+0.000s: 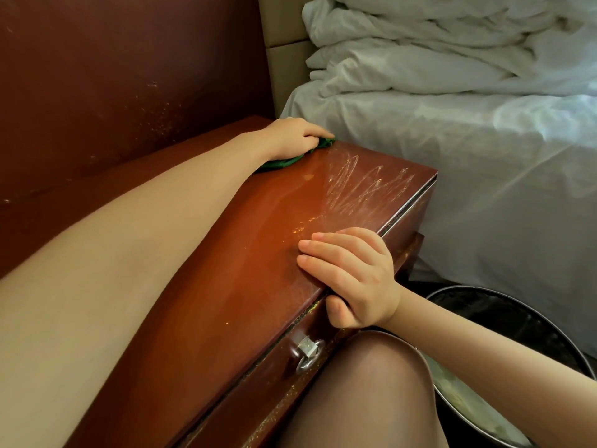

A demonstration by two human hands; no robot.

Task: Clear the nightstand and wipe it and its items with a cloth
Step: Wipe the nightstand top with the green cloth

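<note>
Head view — left hand (pixel 290 140) curled over the green cloth (pixel 323 144) at the nightstand's (pixel 258 253) far corner; right hand (pixel 352 273) grips its front edge, fingers flat on the scratched surface (pixel 371 185), thumb underneath — bin (pixel 504 305) just beside the nightstand.

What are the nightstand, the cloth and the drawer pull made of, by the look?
The nightstand: wood or veneer under glossy red-brown lacquer; it reflects light and shows pale scratches. The cloth: soft green fabric, bunched, maybe microfibre. The drawer pull: shiny silvery metal ring.
</note>
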